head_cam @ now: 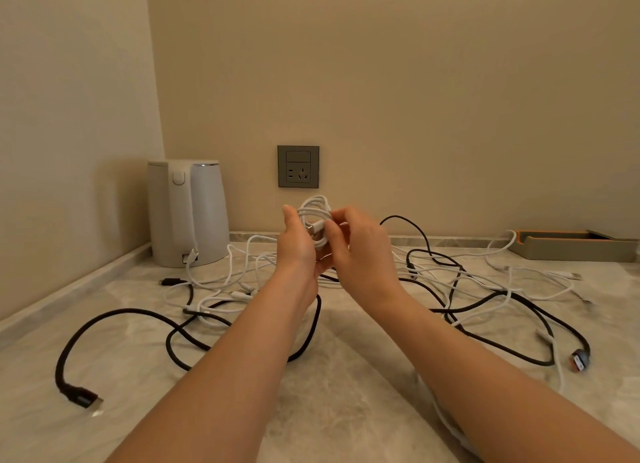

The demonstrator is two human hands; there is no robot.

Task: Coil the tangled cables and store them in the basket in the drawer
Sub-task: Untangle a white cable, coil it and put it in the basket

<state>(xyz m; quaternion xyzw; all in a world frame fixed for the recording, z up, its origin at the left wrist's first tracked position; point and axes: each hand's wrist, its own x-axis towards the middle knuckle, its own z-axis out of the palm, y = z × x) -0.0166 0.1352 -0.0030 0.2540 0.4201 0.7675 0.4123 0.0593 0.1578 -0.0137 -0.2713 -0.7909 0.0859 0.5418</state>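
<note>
Both hands are raised above the counter (329, 376), mid-frame. The left hand (298, 241) holds a small white cable coil (315, 208); its fingers sit behind the loops, so the exact grip is unclear. The right hand (360, 251) pinches the coil near its plug end. Loose white cables (239, 294) and black cables (131, 311) lie tangled on the counter below. Kettle (188, 213) stands back left.

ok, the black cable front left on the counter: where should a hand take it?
Best at the stiff plug housing of the black cable, just behind the metal tip, coming straight down from above. That end lies flat on the counter, apart from the other cables, so its sides are free; further along it crosses them.
</note>
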